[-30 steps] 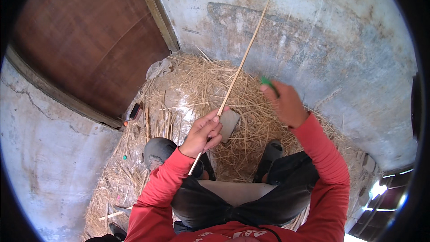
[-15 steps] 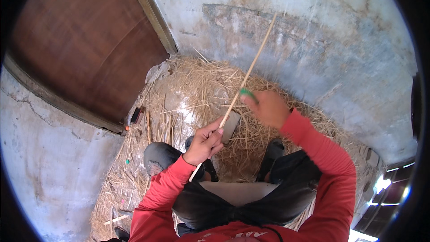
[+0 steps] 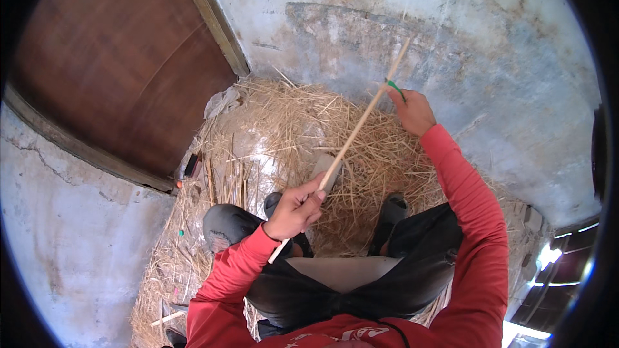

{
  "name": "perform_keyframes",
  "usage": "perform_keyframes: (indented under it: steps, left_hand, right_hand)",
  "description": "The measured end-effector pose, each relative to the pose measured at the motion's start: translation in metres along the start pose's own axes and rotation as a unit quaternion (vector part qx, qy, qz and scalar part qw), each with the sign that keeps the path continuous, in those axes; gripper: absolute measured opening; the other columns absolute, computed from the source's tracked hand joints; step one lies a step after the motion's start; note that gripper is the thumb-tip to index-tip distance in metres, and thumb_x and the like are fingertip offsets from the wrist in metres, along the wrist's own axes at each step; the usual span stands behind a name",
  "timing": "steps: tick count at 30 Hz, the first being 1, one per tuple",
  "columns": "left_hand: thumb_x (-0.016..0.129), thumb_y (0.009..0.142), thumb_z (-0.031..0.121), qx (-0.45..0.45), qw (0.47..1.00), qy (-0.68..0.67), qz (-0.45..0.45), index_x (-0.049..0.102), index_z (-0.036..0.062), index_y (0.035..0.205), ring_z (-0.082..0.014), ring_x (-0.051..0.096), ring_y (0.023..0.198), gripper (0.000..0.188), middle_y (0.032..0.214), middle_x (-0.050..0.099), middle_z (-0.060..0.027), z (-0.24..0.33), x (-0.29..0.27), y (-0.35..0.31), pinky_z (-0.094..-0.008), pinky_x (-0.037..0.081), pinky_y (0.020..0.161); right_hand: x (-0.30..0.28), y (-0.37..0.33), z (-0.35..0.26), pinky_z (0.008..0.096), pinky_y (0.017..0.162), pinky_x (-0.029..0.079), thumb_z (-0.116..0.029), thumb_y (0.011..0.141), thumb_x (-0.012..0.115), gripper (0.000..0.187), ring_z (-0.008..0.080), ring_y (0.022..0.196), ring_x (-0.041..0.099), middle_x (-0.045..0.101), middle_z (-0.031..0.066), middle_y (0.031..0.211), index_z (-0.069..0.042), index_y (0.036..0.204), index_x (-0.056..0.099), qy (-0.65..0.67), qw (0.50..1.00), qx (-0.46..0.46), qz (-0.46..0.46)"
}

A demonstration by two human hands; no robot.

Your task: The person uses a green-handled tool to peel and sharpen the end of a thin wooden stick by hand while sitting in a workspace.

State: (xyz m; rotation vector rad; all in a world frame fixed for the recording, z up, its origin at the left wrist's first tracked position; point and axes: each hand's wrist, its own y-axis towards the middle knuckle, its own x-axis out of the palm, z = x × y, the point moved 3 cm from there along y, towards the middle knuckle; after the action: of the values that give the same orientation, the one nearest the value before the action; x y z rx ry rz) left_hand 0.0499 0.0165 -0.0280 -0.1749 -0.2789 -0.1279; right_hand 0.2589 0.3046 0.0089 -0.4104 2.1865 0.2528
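Note:
A long, thin, pale wooden stick slants from my lap up toward the wall at the upper right. My left hand is closed around its lower part, with a short end sticking out below the wrist. Farther up, my right hand grips a small green tool whose front touches the stick not far from its far tip. The tool's kind is hard to make out, as the fingers cover most of it.
Straw-like shavings cover the floor between the stained wall and my feet. A grey block lies beneath the stick. A brown door panel stands at the left, with a small black object near its corner.
My right hand has slid the green tool up and away along the stick, toward its far tip. The stick's far end has dipped slightly to the right; my left hand keeps its hold.

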Motion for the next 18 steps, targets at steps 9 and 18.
perform_keyframes:
  steps: [9, 18]
  left_hand:
    - [0.046, 0.108, 0.012, -0.048, 0.997, 0.054, -0.038, 0.035, 0.0043, 0.156, -0.0055, 0.035, 0.042, 0.050, 0.060, 0.038, 0.0041, -0.004, 0.003, -0.014, -0.0233, 0.030, 0.041]
    - [0.038, 0.111, 0.021, -0.034, 0.996, -0.049, -0.062, 0.035, 0.0061, 0.156, -0.0052, 0.032, 0.042, 0.047, 0.060, 0.032, 0.0050, -0.003, -0.014, -0.028, -0.0215, 0.031, 0.043]
  right_hand:
    - [-0.031, 0.042, 0.120, 0.0481, 0.078, 0.048, -0.057, 0.101, 0.048, 0.068, 0.0420, 0.076, 0.064, 0.063, 0.0286, 0.073, 0.007, 0.098, 0.070, -0.012, 0.960, 0.018, 0.280]
    - [-0.082, 0.029, 0.253, 0.0439, 0.065, 0.046, -0.063, 0.098, 0.048, 0.075, 0.0329, 0.065, 0.062, 0.062, 0.0193, 0.063, 0.007, 0.078, 0.066, 0.051, 0.955, 0.193, 0.221]
